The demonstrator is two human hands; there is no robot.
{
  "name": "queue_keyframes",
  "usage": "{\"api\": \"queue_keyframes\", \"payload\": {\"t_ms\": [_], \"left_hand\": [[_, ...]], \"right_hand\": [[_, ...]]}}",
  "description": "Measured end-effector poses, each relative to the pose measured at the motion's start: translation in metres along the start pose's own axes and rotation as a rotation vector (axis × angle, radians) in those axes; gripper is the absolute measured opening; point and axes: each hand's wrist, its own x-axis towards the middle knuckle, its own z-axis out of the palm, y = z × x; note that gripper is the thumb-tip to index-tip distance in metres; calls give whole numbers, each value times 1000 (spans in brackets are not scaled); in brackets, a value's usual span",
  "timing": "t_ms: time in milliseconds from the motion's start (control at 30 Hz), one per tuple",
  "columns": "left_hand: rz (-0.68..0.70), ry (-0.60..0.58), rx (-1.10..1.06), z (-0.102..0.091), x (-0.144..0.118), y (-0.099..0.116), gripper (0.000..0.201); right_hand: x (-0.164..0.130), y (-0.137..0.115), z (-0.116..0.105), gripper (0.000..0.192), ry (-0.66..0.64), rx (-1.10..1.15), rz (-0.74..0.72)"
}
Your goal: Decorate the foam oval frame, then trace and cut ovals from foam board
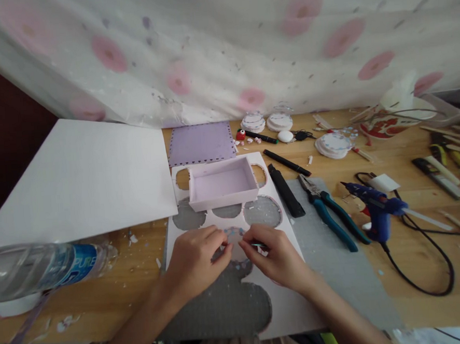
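My left hand (196,259) and my right hand (276,257) meet over a white foam sheet (296,303) with round holes cut out of it. Between the fingertips lies a small round disc (234,239) with a dotted coloured edge; both hands pinch or press at it. My right hand also grips a thin greenish tool (258,244), mostly hidden by the fingers. Just beyond the hands, a shallow pale purple open box (222,184) sits on the same sheet.
A large white board (78,176) lies left, a plastic water bottle (44,266) near left. Right of the sheet: a black knife (286,191), teal-handled pliers (328,210), a blue glue gun (374,210) with black cord. A purple stitched panel (200,142) and round disc stacks (266,122) sit behind.
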Motion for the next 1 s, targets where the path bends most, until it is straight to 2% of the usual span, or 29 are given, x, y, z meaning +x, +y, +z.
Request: {"api": "queue_keyframes", "payload": {"t_ms": [200,500,700,833,1000], "left_hand": [[50,50,76,2,0,4,21],[6,118,94,13,-3,7,22],[-13,224,67,21,-4,8,24],[-16,229,79,24,-2,6,26],[-46,180,-6,22,2,1,19]], "right_hand": [[1,-2,3,21,32,-19,8],[-1,-1,11,20,124,-120,-41],[-1,-2,16,20,179,-127,-72],[-1,-2,18,19,185,-128,-67],[-3,-1,19,19,214,-139,25]]}}
